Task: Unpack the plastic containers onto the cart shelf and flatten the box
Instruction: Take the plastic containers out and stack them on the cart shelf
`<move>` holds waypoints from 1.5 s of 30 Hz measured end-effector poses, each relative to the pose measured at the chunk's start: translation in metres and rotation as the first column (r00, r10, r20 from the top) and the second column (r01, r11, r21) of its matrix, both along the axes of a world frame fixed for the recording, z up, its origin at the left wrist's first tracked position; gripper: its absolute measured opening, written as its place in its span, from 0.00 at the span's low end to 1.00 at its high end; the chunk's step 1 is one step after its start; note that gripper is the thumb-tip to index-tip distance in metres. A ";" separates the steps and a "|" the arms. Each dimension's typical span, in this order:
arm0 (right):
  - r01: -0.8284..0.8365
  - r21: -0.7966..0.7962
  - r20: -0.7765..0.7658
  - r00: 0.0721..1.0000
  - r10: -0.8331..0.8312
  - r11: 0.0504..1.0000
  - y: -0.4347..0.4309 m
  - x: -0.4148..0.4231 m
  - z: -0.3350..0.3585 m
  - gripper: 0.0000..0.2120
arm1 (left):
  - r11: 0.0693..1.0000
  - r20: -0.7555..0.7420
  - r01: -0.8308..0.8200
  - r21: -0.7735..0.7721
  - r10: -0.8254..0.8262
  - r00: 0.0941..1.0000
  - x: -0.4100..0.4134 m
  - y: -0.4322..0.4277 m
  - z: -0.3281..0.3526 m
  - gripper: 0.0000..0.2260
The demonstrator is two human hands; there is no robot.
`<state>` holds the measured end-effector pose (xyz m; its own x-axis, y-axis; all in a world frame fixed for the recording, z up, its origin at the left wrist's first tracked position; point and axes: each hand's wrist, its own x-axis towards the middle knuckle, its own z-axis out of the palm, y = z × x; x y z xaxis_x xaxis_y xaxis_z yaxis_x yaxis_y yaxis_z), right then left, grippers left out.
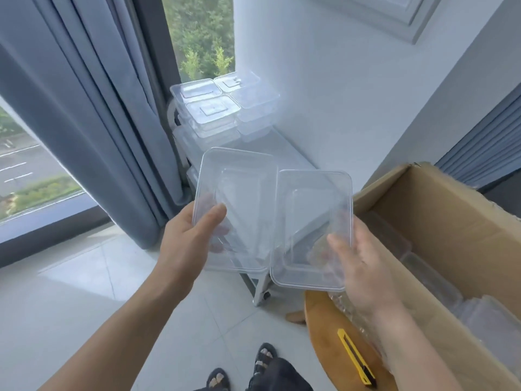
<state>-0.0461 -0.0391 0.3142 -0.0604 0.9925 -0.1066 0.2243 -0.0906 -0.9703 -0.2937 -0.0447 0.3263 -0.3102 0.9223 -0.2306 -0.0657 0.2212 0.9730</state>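
Note:
My left hand [189, 235] grips the near edge of a clear rectangular plastic container [239, 193], thumb over its rim. My right hand [358, 263] holds a second clear container [313, 221] the same way; the two touch side by side in mid-air above the white cart [290, 156]. At the cart's far end, several clear containers [220, 108] are stacked on its top shelf. The open cardboard box [451, 221] stands at my right, with more clear containers [439, 283] inside it.
A yellow utility knife [356, 359] lies on a round wooden stool [324, 334] beside the box. Grey curtains [98, 108] and a window are at the left, a white wall lies behind the cart. My sandalled feet [242, 368] stand on the pale tiled floor.

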 end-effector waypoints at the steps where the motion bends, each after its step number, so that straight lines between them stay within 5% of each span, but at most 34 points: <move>1: -0.019 -0.008 -0.007 1.000 0.019 1.000 0.007 -0.004 0.000 0.26 | 1.000 -0.002 -0.019 -0.001 0.019 1.000 -0.002 0.002 0.002 0.10; 8: -0.120 -0.018 0.028 0.992 0.121 0.993 0.048 -0.036 -0.007 0.27 | 0.991 -0.021 -0.136 -0.001 0.136 0.990 -0.029 0.016 0.008 0.09; 13: -0.150 -0.050 0.074 0.985 0.153 0.987 0.074 -0.072 -0.002 0.18 | 0.985 -0.025 -0.173 0.002 0.173 0.985 -0.064 0.025 0.005 0.20; 21: -0.117 -0.015 0.082 0.990 0.118 0.993 0.129 -0.179 0.002 0.27 | 0.978 -0.009 -0.207 0.012 0.207 0.978 -0.172 0.074 -0.001 0.18; 30: -0.047 -0.005 0.153 0.987 0.047 0.999 0.179 -0.295 0.001 0.22 | 0.976 0.008 -0.214 0.026 0.214 0.977 -0.296 0.145 0.006 0.09; 45: 0.207 -0.057 0.112 0.973 -0.199 0.977 0.293 -0.283 -0.007 0.14 | 0.999 -0.064 0.023 -0.048 -0.026 0.998 -0.275 0.310 0.008 0.09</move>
